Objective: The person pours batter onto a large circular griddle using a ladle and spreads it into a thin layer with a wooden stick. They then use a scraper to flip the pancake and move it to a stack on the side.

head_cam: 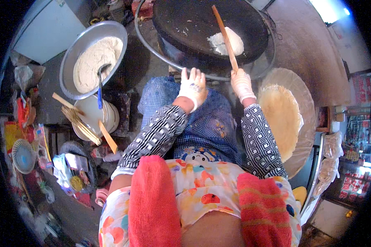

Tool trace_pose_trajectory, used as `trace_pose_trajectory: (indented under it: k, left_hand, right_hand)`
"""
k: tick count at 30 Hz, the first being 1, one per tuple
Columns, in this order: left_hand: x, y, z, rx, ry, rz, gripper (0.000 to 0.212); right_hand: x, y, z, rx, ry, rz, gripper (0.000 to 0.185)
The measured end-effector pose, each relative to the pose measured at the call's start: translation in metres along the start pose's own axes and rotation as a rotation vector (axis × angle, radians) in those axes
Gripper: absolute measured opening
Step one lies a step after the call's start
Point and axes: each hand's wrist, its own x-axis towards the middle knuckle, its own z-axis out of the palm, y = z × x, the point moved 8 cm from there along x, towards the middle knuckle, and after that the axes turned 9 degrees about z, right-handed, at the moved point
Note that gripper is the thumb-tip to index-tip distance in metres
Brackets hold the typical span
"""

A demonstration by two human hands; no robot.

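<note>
A flat wooden spreading stick (223, 31) is gripped near its lower end by my right hand (242, 83), which wears a pale glove. The stick slants across a white lump of dough or batter (235, 40) on a round black griddle (185, 26). Some of the lump is smeared out to the left of the stick. My left hand (193, 89), also gloved, holds nothing; its fingers are slightly apart, with the tips at the metal ring (160, 57) around the griddle. Whether they touch the ring, I cannot tell.
At left, a metal basin (68, 75) holds dough and a blue-handled ladle (100, 98). Below it stands a white bucket (113, 117) with a straw brush (80, 125) and wooden scrapers across it. On my right, thin round flatbread (279, 120) lies on a plastic-covered round surface (307, 123).
</note>
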Motion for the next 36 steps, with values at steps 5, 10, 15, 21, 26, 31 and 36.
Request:
trace_pose_trajectory:
  k: [5,10,15,21,26,31,36]
  left_hand:
    - [-0.004,0.008,0.014,0.299,-0.152,0.008,0.053]
    - [-0.001,0.011,0.018,0.371,-0.168,0.028,0.049]
    - [0.003,0.011,0.005,0.351,-0.069,0.01,0.052]
    - [0.011,0.02,0.021,0.146,-0.068,0.049,0.068]
    - [0.015,0.038,0.025,0.361,-0.109,0.095,0.051]
    - [0.003,0.029,0.027,0.358,-0.161,0.067,0.051]
    - [0.006,0.034,0.022,0.35,-0.122,0.088,0.051]
  right_hand:
    - [-0.003,0.01,-0.004,-0.12,0.028,-0.051,0.034]
    - [-0.009,-0.013,-0.025,-0.056,0.022,-0.136,0.034]
    - [0.002,0.027,-0.01,-0.079,-0.015,-0.044,0.035]
    - [0.001,0.011,-0.004,-0.186,0.005,-0.09,0.036]
    - [0.034,0.057,-0.02,-0.214,0.127,-0.076,0.035]
    - [-0.011,0.013,0.006,-0.275,0.031,-0.219,0.037]
    - [0.028,0.057,-0.025,-0.152,0.094,-0.032,0.034]
